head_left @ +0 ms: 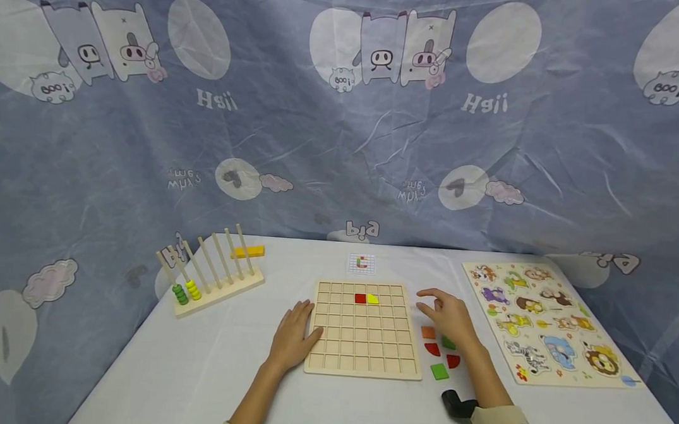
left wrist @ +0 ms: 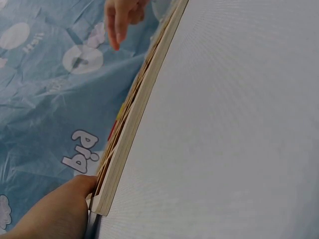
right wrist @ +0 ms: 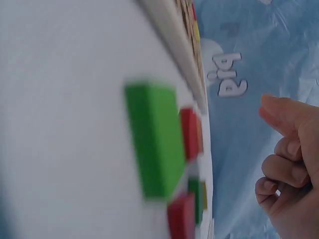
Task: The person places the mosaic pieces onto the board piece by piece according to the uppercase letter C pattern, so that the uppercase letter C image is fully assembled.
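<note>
A wooden grid board (head_left: pixel 361 372) lies on the table, with a red square tile (head_left: pixel 360 298) and a yellow tile with a clipped corner (head_left: pixel 372 299) side by side near its top. My left hand (head_left: pixel 295 338) rests at the board's left edge, thumb over the rim. To the right of the board, my right hand (head_left: pixel 447 315) hovers empty, thumb and index finger apart, other fingers bent. Near it lie an orange tile (head_left: pixel 428 332), a green square tile (head_left: pixel 439 371), red rounded tiles (head_left: pixel 433 349) and another green tile (head_left: pixel 449 344) partly behind the hand.
A small card (head_left: pixel 362 263) with a coloured grid pattern lies beyond the board. At the left stands a peg rack (head_left: pixel 222 293) with green and yellow beads, a yellow block (head_left: pixel 248 251) behind it. An animal puzzle board (head_left: pixel 551 322) lies at the right.
</note>
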`<state>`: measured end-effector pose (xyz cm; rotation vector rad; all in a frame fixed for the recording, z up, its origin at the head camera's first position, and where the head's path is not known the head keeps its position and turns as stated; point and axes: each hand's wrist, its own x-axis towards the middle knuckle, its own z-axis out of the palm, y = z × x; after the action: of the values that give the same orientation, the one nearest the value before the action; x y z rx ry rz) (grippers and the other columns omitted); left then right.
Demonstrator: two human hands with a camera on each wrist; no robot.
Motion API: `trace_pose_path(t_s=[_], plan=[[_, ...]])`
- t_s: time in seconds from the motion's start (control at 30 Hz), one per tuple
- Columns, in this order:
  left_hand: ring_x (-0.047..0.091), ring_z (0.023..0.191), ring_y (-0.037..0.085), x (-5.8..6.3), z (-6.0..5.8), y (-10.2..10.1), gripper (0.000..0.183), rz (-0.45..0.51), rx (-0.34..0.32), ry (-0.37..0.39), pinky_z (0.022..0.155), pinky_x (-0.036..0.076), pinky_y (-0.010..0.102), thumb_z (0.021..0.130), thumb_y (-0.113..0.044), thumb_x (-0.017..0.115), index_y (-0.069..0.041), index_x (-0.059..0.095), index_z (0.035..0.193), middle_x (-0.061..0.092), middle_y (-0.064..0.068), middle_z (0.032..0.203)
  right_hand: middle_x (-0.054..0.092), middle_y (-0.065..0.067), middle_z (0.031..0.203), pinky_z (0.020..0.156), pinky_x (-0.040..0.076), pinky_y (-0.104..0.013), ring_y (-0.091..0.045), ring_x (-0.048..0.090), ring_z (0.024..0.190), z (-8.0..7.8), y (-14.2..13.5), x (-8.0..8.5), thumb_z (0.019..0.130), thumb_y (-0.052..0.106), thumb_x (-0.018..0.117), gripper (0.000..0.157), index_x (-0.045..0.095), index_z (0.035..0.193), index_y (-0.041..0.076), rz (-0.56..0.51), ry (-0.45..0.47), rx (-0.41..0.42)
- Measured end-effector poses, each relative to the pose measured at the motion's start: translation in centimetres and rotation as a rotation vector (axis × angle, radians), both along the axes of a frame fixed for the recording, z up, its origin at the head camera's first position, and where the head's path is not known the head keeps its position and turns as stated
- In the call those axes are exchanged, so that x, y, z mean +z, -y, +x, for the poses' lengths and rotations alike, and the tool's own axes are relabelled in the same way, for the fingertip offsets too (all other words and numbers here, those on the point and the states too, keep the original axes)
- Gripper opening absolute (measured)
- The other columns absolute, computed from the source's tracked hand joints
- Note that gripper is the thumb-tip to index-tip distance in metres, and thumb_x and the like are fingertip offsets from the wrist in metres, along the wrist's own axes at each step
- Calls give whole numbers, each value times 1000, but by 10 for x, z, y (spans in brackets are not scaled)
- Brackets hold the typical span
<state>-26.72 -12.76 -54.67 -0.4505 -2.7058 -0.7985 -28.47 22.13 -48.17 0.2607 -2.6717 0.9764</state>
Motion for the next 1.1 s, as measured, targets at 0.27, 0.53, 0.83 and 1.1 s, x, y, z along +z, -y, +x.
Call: trace_pose_path(t_s=[0.27, 0.53, 0.83, 1.1], plan=[[28, 134, 31, 1, 0, 2, 60, 15, -6, -9, 110, 17, 46, 90, -37, 55, 1, 41, 135, 39, 16, 141, 38, 0, 54, 39, 25, -25, -13, 31, 45, 12, -40, -15, 81, 26, 71, 33, 66, 111, 11, 32, 78, -89], [28, 133, 33, 1, 0, 0, 60, 20, -7, -5, 110, 18, 47, 90, -36, 55, 2, 41, 135, 38, 16, 141, 43, 0, 59, 44, 28, -27, -13, 36, 50, 15, -61, -27, 81, 29, 71, 37, 64, 111, 8, 84, 157, -118], [27, 134, 31, 0, 1, -1, 60, 12, -1, 15, 111, 16, 45, 91, -37, 55, 1, 41, 135, 38, 15, 142, 42, -2, 60, 44, 29, -26, -15, 38, 51, 10, -66, -33, 84, 23, 67, 31, 64, 110, 5, 81, 135, -162], [25, 135, 30, -2, -1, -1, 60, 13, 2, 15, 111, 15, 43, 91, -39, 54, 0, 41, 136, 37, 14, 142, 43, -2, 61, 44, 30, -27, -16, 39, 51, 4, -64, -37, 86, 22, 65, 24, 66, 105, 6, 60, 105, -235]])
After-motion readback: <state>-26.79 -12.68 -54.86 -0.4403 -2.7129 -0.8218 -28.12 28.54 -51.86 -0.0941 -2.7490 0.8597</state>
